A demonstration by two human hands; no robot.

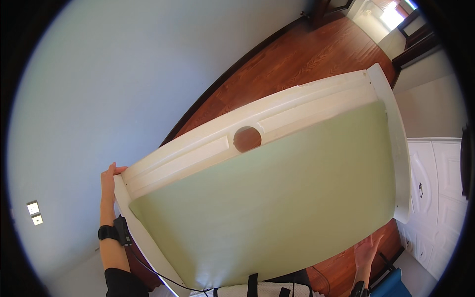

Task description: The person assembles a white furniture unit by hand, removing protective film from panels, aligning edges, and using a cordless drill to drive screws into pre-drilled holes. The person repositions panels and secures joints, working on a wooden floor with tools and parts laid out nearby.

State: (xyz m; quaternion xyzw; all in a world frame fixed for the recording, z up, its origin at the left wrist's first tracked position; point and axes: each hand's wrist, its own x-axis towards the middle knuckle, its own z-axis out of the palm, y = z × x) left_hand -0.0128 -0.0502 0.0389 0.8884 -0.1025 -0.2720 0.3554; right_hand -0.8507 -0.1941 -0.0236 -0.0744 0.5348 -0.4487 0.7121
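Note:
A large white tray-like furniture panel [316, 91] with raised side boards fills the middle of the view, tilted so that its right end sits farther up. A pale green sheet [287, 198] covers most of its inner face, and a round hole goes through the white strip at the far side. At the panel's left corner, my left hand [110, 179] is closed around the edge of the side board. My right hand [365, 251] is beside the near edge at lower right, fingers spread; whether it touches the panel I cannot tell.
A pale wall [109, 89] runs along the left, with switch plates [34, 213] on it. Wooden flooring [292, 54] extends beyond the panel toward a bright doorway. White drawers [430, 183] stand at the right, and a blue object [396, 284] lies at lower right.

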